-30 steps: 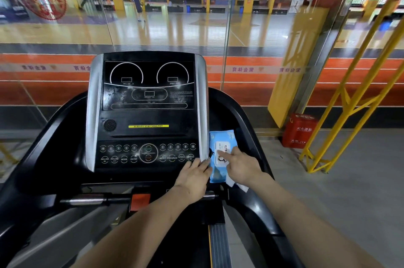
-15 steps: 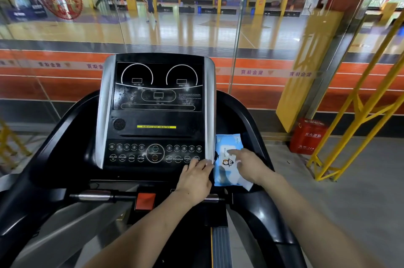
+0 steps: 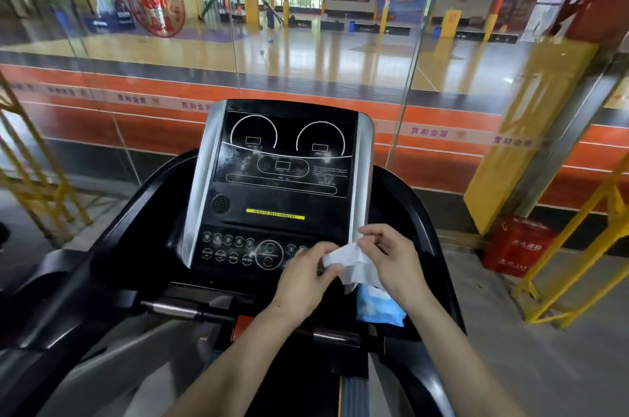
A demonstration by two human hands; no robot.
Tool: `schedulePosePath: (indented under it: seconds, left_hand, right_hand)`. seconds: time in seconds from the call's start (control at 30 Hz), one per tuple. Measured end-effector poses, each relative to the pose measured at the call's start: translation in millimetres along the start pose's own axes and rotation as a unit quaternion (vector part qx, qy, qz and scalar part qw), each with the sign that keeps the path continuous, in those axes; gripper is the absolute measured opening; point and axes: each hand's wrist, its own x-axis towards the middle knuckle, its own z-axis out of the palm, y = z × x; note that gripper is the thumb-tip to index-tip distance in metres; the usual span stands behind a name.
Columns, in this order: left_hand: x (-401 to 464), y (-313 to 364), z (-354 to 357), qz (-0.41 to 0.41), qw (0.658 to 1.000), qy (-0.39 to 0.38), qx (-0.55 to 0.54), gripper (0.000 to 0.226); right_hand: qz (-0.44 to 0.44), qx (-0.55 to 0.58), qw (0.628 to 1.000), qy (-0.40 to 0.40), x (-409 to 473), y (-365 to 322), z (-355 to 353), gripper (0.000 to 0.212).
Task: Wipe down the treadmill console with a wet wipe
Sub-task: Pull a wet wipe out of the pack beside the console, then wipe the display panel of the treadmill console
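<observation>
White, thin wet wipe (image 3: 350,261), lower centre, looks limp and light; left hand (image 3: 306,277) and right hand (image 3: 391,260) both pinch its edges.

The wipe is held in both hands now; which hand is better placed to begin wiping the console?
Probably the left hand. It grips the wipe directly in front of the console buttons, while the right hand holds it off the console's right edge, above the blue pack.
</observation>
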Motion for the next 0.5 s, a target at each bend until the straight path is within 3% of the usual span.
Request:
schedulePosePath:
  seconds: [0.2,0.33,0.5]
  left_hand:
    - [11,-3,-47,-0.045,0.991,0.072,-0.099,0.003]
    - [30,-13,-76,-0.051,0.989,0.088,-0.108,0.020]
    - [62,-33,-105,-0.054,0.988,0.105,-0.104,0.041]
  right_hand:
    - [-0.028,-0.059,0.996,-0.056,32,-11,32,0.025]
    - [-0.065,-0.097,0.985,-0.127,47,-25,57,0.017]
    - [-0.135,-0.222,0.958,-0.121,75,-27,87,0.031]
